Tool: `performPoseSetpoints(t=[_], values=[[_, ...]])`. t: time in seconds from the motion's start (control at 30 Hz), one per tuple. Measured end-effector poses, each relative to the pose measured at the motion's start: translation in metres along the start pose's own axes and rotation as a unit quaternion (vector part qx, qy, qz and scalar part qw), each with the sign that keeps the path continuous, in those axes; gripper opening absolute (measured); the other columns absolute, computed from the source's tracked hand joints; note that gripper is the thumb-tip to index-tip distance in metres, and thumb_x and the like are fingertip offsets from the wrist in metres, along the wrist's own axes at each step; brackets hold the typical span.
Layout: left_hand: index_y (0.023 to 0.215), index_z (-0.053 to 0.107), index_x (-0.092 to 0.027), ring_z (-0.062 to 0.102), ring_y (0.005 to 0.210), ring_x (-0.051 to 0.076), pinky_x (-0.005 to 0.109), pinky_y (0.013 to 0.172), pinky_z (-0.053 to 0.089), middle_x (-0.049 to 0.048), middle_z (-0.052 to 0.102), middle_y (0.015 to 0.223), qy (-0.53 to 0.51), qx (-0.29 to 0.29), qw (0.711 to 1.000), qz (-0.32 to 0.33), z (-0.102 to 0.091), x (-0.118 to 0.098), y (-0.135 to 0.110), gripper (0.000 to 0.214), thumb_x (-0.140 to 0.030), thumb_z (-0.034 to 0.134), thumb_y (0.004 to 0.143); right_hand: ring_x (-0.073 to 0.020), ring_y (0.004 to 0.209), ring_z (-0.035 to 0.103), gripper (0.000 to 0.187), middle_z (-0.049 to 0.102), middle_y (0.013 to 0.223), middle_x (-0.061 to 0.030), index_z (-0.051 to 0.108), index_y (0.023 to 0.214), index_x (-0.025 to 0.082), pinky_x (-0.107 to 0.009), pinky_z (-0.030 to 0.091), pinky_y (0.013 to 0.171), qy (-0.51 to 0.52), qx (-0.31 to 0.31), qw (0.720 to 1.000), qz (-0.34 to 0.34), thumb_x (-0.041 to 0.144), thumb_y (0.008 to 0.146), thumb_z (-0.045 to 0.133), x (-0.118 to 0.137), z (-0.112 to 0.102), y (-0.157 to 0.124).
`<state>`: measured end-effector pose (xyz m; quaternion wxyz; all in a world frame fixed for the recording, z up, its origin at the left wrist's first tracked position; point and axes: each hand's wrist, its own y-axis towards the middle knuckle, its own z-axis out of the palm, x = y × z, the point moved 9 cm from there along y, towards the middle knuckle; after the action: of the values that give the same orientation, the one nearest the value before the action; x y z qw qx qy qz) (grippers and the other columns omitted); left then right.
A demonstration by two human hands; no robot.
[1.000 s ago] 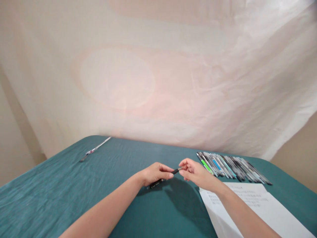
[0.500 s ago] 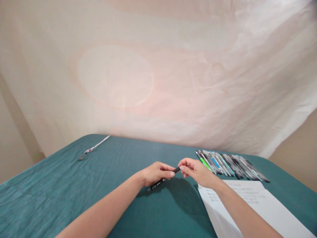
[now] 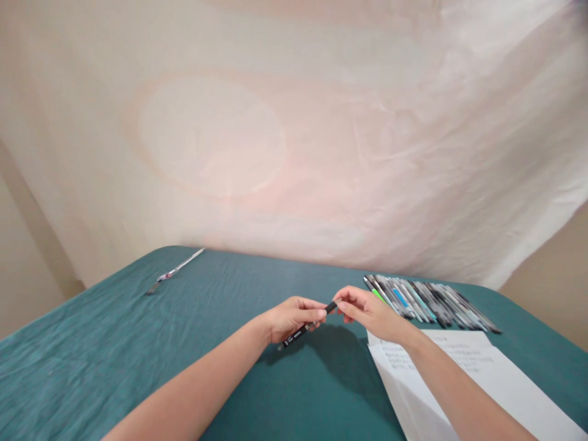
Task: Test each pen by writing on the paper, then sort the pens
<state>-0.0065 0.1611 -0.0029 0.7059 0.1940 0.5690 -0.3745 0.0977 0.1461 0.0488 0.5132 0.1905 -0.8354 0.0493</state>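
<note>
A pale cloth (image 3: 294, 141) fills the back of the view, cut off at the top and creased at the right. In front spreads the tabletop (image 3: 239, 294) under a dark teal cover, its near part running out of the frame. Both forearms come in from the bottom edge, cut off below. White paper (image 3: 509, 380) lies at the near right, one sheet overlapping another; the right forearm hides its middle, the frame cuts off its near end, and the lines of writing are too blurred to read. Just beyond it lies a row of pens (image 3: 432, 303), packed side by side, too close to count; the right hand partly covers a green one at the left end. The left hand (image 3: 296, 320) is closed around a black pen (image 3: 297, 335), thumb along the near side. The right hand (image 3: 367, 311) is narrow, its fingertips at the pen's upper end; they seem to touch it, though I cannot tell if they grip it. A slim pale item (image 3: 179, 269) lies at the far left, its details unclear. The black pen slants between the hands, its lower end over a shadow, its middle hidden by fingers.
</note>
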Motion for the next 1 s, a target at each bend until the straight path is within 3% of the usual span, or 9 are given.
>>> performPoseSetpoints(t=[0.2,0.37,0.6,0.83,1.0], values=[[0.087,0.068,-0.013,0.042,0.054,0.007,0.021,0.053,0.027,0.0000,0.057,0.064,0.015,-0.003,1.000,-0.027,0.001,0.006,-0.002,0.041,-0.036,0.075,0.055,-0.0124,0.064,0.053,0.030,0.057,0.068,0.0003,0.054,0.078,0.018,-0.024,0.041,0.062,-0.086,-0.001,0.996,-0.011,0.044,0.084,0.041,0.001,0.002,-0.001],[0.084,0.069,-0.012,0.043,0.055,0.007,0.021,0.054,0.028,-0.0002,0.057,0.064,0.025,0.003,1.000,-0.016,0.004,0.005,-0.002,0.039,-0.036,0.075,0.054,-0.0121,0.057,0.054,0.039,0.056,0.061,0.0003,0.049,0.066,0.017,-0.024,0.042,0.058,-0.034,0.009,0.999,0.017,0.049,0.085,0.036,-0.011,0.010,0.002],[0.087,0.068,-0.012,0.043,0.055,0.007,0.020,0.054,0.030,0.0001,0.057,0.064,0.018,-0.014,1.000,-0.012,-0.002,0.005,0.000,0.039,-0.037,0.073,0.058,-0.0117,0.061,0.054,0.030,0.057,0.071,0.0005,0.050,0.091,0.018,-0.024,0.042,0.058,0.013,-0.019,1.000,0.004,0.046,0.083,0.042,-0.007,0.007,0.003],[0.081,0.069,-0.012,0.041,0.050,0.006,0.020,0.048,0.026,-0.0004,0.056,0.061,0.066,-0.023,0.997,-0.013,-0.001,0.001,-0.002,0.038,-0.039,0.073,0.055,-0.0101,0.059,0.045,0.026,0.051,0.065,0.0020,0.053,0.078,0.017,-0.022,0.035,0.055,-0.100,-0.053,0.993,-0.036,0.040,0.085,0.042,0.009,0.000,0.000],[0.079,0.069,-0.012,0.046,0.054,0.008,0.019,0.051,0.032,0.0010,0.059,0.063,0.087,-0.022,0.996,-0.003,0.004,-0.002,-0.005,0.037,-0.038,0.074,0.053,-0.0081,0.053,0.038,0.028,0.044,0.058,0.0049,0.051,0.073,0.017,-0.020,0.029,0.049,-0.112,-0.035,0.993,-0.027,0.042,0.084,0.043,0.008,0.001,-0.002]])
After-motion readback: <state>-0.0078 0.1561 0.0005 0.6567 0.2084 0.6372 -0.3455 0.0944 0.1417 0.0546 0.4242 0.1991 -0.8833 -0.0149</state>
